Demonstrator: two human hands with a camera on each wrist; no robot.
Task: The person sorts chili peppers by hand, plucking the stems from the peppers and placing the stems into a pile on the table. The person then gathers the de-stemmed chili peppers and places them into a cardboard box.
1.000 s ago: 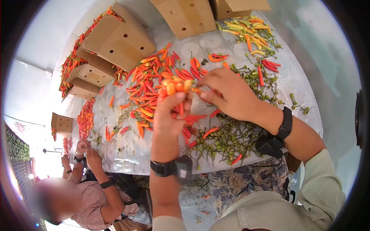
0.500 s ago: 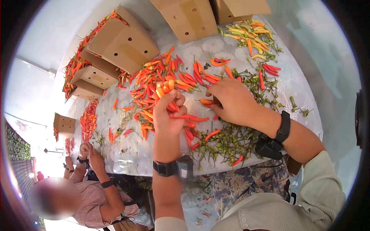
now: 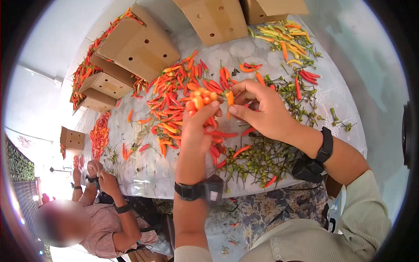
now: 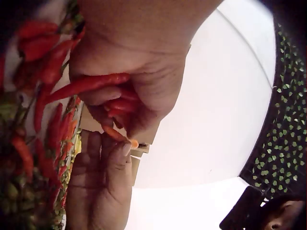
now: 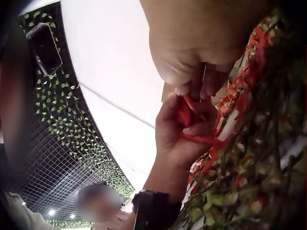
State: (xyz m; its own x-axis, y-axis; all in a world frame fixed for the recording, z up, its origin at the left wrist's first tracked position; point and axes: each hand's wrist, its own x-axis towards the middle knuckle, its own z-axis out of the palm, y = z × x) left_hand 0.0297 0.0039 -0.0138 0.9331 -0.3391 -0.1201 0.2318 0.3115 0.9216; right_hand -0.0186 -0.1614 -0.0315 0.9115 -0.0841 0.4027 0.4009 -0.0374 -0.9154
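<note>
In the head view my left hand [image 3: 196, 133] grips a bunch of red and orange chilies [image 3: 201, 101], their rounded stemless ends pointing up. Right beside the bunch, my right hand [image 3: 271, 114] pinches an orange chili [image 3: 229, 99] between thumb and fingers. Seen from the left wrist, red chilies [image 4: 122, 104] lie across the curled left palm, and the right thumb [image 4: 119, 155] is close to an orange chili's pale end. Under both hands, loose red and orange chilies [image 3: 168, 107] spread over the table. A heap of green stems [image 3: 262, 161] lies below the right hand.
Cardboard boxes [image 3: 137, 46] line the back and left, some filled with chilies. Yellow and green chilies [image 3: 288, 37] lie at the back right, with a few red chilies [image 3: 308, 76] nearer. Another person [image 3: 100, 222] works at the left along the same table [image 3: 150, 185].
Half a second ago my right hand was low over the table at an orange chili; now it holds one up beside the bunch. My left hand has turned slightly, showing more chili ends.
</note>
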